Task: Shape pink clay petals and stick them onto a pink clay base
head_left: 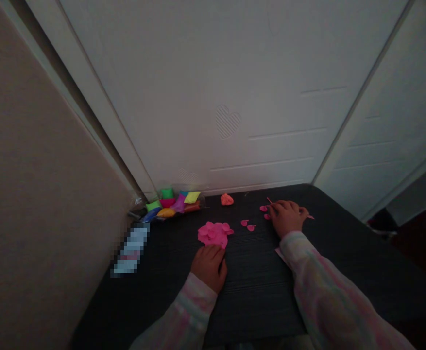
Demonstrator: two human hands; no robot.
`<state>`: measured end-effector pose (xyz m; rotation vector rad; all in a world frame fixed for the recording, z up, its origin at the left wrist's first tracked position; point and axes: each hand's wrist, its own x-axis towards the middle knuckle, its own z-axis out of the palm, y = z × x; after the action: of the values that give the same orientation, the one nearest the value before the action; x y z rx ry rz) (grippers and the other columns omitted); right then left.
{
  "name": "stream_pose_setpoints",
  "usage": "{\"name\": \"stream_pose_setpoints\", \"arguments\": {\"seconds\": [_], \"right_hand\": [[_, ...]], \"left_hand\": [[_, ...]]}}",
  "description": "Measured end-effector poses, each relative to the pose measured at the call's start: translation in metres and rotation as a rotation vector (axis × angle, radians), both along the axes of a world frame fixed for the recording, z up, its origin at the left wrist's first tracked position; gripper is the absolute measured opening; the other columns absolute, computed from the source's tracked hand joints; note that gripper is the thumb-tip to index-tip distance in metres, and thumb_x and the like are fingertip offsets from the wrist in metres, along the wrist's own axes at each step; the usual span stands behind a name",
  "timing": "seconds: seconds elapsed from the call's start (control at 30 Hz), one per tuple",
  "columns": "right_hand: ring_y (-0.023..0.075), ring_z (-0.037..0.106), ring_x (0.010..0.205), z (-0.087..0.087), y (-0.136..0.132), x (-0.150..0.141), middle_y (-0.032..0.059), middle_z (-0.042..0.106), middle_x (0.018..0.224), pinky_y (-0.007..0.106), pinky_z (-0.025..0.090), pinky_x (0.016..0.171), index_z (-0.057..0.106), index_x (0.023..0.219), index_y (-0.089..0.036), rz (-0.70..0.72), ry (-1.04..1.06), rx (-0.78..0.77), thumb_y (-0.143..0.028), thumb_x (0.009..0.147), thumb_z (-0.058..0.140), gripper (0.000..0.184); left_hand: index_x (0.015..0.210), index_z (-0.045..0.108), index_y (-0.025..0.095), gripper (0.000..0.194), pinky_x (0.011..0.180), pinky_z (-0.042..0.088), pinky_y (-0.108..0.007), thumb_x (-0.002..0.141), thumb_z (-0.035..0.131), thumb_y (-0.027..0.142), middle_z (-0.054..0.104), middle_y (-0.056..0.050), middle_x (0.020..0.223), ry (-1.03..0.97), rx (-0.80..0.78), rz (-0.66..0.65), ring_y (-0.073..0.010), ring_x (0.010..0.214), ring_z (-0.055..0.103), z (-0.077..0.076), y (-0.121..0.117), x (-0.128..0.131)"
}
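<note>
A bright pink clay piece with several small rounded bits on top lies mid-table. My left hand rests palm down at its near edge, fingers side by side and fingertips touching the clay. My right hand is farther right, fingers bent down to the tabletop; what lies under them is hidden. A thin pinkish strip pokes out beyond its fingertips. Small pink clay discs lie close beside those fingers. Between the hands sit two more flat discs with thin tails.
Colourful clay packets in clear wrapping line the back left of the dark table. An orange clay lump sits near the white panel behind. A blurred pale packet lies at left. Pale paper shows by my right wrist.
</note>
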<state>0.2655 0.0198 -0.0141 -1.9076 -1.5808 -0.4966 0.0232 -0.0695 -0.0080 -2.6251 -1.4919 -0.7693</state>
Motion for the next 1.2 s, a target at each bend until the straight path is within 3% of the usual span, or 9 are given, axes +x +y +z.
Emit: {"name": "stream_pose_setpoints", "arguments": {"seconds": [0.4,0.53,0.67,0.8,0.93,1.2], "right_hand": [[0.0191,0.043,0.08,0.005,-0.005,-0.004,0.0036,0.059,0.079,0.035,0.017,0.07,0.059,0.07,-0.019,0.039,0.01,0.185,-0.034,0.07,0.045,0.02],[0.0183,0.045,0.078,0.005,-0.011,-0.019,0.0031,0.059,0.076,0.035,0.018,0.07,0.059,0.068,-0.02,0.119,0.015,0.288,-0.033,0.07,0.046,0.019],[0.0168,0.046,0.076,0.005,-0.019,-0.045,0.0017,0.059,0.075,0.034,0.019,0.071,0.059,0.07,-0.021,0.26,0.071,0.291,-0.032,0.069,0.047,0.016],[0.0162,0.047,0.076,0.007,-0.027,-0.073,0.0024,0.058,0.074,0.033,0.023,0.072,0.059,0.068,-0.021,0.361,0.193,0.26,-0.031,0.069,0.048,0.015],[0.016,0.048,0.075,0.008,-0.032,-0.092,0.0039,0.057,0.072,0.032,0.03,0.07,0.058,0.066,-0.018,0.44,0.382,0.229,-0.031,0.068,0.048,0.016],[0.014,0.049,0.066,0.015,-0.038,-0.102,0.0036,0.055,0.069,0.027,0.037,0.06,0.057,0.067,-0.016,0.571,0.911,0.005,-0.036,0.067,0.045,0.023]], "left_hand": [[0.087,0.055,0.017,0.025,0.075,0.038,-0.034,0.066,0.041,0.015,0.06,-0.004,0.087,0.022,-0.058,0.039,-0.0175,0.084,0.05,-0.005,0.0,0.002],[0.084,0.056,0.018,0.025,0.07,0.04,-0.032,0.064,0.041,0.01,0.06,-0.003,0.082,-0.002,-0.058,0.021,-0.0163,0.078,0.052,-0.009,0.003,-0.001],[0.08,0.056,0.018,0.025,0.063,0.04,-0.029,0.063,0.041,0.007,0.061,-0.003,0.073,-0.023,0.013,0.001,-0.0154,0.07,0.052,-0.013,0.004,-0.004],[0.079,0.056,0.017,0.024,0.06,0.04,-0.029,0.064,0.04,0.007,0.06,-0.004,0.07,-0.042,0.094,-0.013,-0.0149,0.067,0.052,-0.012,-0.004,-0.007],[0.08,0.056,0.016,0.025,0.06,0.04,-0.028,0.065,0.038,0.007,0.059,-0.005,0.071,-0.048,0.074,-0.063,-0.0141,0.068,0.052,-0.007,-0.021,-0.013],[0.084,0.055,0.017,0.025,0.065,0.041,-0.027,0.067,0.038,0.01,0.059,-0.005,0.077,-0.04,0.019,-0.194,-0.0139,0.073,0.051,-0.007,-0.04,-0.011]]}}
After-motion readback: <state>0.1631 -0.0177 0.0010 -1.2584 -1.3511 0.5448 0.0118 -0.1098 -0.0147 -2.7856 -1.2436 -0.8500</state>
